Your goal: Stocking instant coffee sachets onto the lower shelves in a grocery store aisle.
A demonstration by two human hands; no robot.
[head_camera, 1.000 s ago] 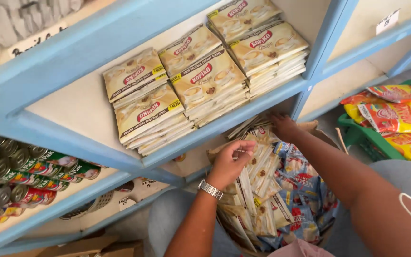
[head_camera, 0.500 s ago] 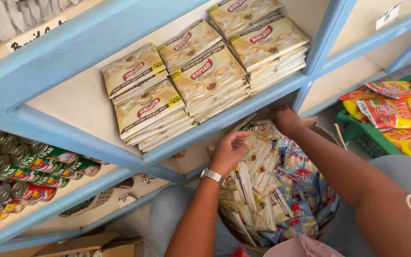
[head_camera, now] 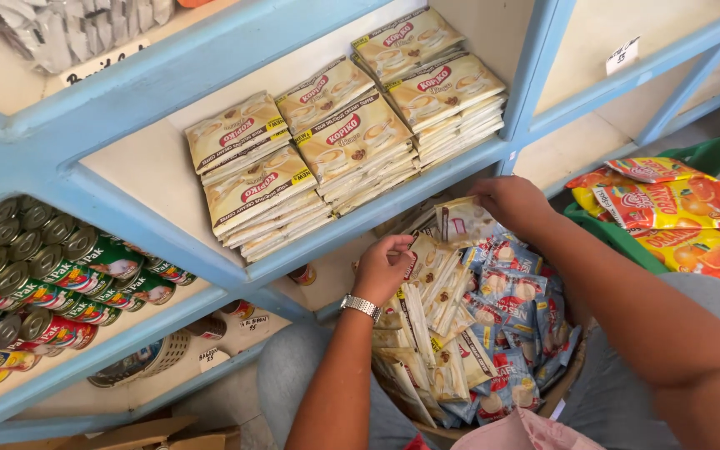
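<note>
Taking the box of sachets (head_camera: 493,333) on our lap as landmark: our left hand (head_camera: 385,268) sits at its near-left edge, fingers pinching a beige sachet (head_camera: 423,260) whose long axis tilts up toward the shelf. Our right hand (head_camera: 506,200) grips another beige sachet (head_camera: 462,221) at the far rim, nearer the shelved stacks (head_camera: 343,142).

Stacks of beige coffee-mix sachets (head_camera: 339,142) on pale blue shelf (head_camera: 210,62), above and left of both hands. Rows of tin cans (head_camera: 35,275), green and red labels, on lower shelf far left of left hand. Wicker basket (head_camera: 139,367) with small jars below cans. Orange drink-powder packets (head_camera: 668,217) in green plastic basket (head_camera: 714,158), just right of right forearm. Grey foil packets (head_camera: 68,25) on top shelf, upper left. Cardboard flap (head_camera: 135,433) at bottom left.
</note>
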